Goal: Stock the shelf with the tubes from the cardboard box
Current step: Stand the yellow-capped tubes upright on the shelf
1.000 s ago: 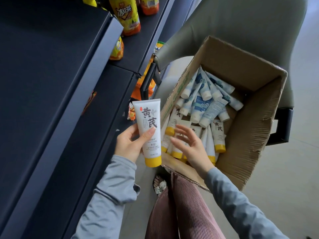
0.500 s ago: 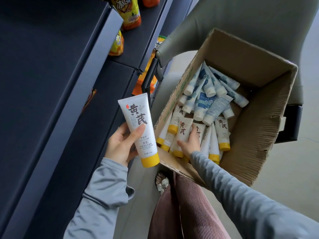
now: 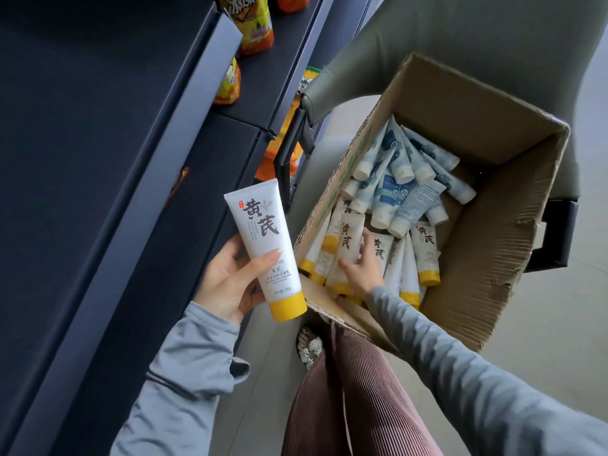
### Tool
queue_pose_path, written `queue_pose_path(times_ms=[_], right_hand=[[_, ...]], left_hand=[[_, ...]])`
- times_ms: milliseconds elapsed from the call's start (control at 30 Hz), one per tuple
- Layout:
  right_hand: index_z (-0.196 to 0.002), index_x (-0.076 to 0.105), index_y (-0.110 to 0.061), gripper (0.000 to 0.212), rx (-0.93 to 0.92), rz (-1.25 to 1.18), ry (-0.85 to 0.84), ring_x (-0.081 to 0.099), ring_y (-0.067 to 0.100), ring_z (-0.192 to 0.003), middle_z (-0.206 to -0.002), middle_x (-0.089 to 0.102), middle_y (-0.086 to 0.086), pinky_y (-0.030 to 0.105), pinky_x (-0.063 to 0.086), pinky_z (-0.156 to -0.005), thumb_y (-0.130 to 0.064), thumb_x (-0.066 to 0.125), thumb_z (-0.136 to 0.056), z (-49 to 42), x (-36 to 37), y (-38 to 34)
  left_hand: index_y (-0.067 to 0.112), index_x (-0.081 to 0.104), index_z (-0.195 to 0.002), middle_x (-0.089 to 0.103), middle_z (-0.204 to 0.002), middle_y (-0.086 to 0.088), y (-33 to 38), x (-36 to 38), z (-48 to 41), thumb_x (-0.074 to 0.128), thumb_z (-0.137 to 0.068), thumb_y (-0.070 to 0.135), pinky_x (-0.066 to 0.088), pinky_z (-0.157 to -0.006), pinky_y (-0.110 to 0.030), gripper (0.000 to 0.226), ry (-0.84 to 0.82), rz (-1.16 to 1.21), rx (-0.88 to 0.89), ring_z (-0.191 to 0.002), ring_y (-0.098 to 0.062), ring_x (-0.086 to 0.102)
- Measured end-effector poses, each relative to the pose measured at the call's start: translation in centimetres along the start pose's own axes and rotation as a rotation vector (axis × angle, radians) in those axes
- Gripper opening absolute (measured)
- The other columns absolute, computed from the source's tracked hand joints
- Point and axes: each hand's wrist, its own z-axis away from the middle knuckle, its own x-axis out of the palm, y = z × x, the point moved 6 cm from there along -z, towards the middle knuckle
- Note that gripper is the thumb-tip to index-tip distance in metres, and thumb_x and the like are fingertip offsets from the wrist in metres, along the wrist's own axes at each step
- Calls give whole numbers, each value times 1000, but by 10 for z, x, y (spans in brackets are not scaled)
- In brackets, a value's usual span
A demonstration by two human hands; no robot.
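My left hand (image 3: 227, 284) grips a white tube with a yellow cap (image 3: 263, 245), held cap down between the dark shelf (image 3: 108, 199) and the cardboard box (image 3: 493, 245). Inside the box, my right hand (image 3: 363, 269) has its thumb and fingers around another white and yellow tube (image 3: 345, 245) that is tipped up from the pile. Several more white and yellow tubes (image 3: 427, 251) lie at the near end of the box. Several blue and white tubes (image 3: 401, 185) lie at the far end.
The box rests on a grey-green chair (image 3: 460, 37) with black armrests (image 3: 556, 232). Orange and yellow snack bags (image 3: 253, 24) stand on the shelf boards at the top. My striped trouser leg (image 3: 355, 399) and foot are below the box. Pale floor lies to the right.
My right hand has gone down into the box and closed around a white and yellow tube, tipping it up. My left hand with its tube has drifted slightly left towards the shelf.
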Motion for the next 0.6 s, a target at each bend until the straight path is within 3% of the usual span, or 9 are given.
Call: queue_pose_path(times_ms=[67,200,300,400,533,600], right_hand=[[-133,33,-16,62,-29,-141,-19,60,14,-95,-122,57,15,17,52,-75,6,61,-82,8,-6,-17],[-113,44,-35,50,-48,-383,-61,68,6,-85,-99,68,-1,23,56,-68,0,66,-84,38,-22,-56],[-108,46,-43,44,-14,-485,-95,71,16,-87,-93,73,-2,34,58,-61,-10,65,-87,63,-33,-85],[-110,46,-44,41,10,-582,-136,71,14,-85,-94,74,-5,37,60,-60,-11,61,-89,88,-40,-113],[-126,43,-29,42,54,-736,-204,68,24,-92,-105,69,5,35,59,-57,-9,57,-91,123,-45,-151],[-128,42,-27,44,25,-736,-259,69,26,-90,-101,70,6,35,58,-56,-9,56,-91,139,-48,-172]], left_hand=[[25,61,-99,71,-85,2,7,0,5,70,-61,4,58,-58,-33,44,-7,2,17,-74,-16,69],[26,62,-97,71,-82,2,28,1,20,74,-57,1,57,-54,-32,49,15,15,71,-71,-17,69],[25,61,-97,72,-79,6,49,1,36,68,-60,14,55,-51,-29,39,37,32,131,-69,-12,69],[25,62,-99,73,-80,7,64,1,53,66,-62,15,54,-51,-27,39,50,50,168,-69,-10,69],[24,63,-98,73,-79,8,76,0,82,76,-57,9,54,-50,-27,46,68,36,180,-69,-9,69],[24,62,-97,73,-77,8,84,0,97,71,-59,14,53,-50,-26,39,68,32,205,-69,-9,69]])
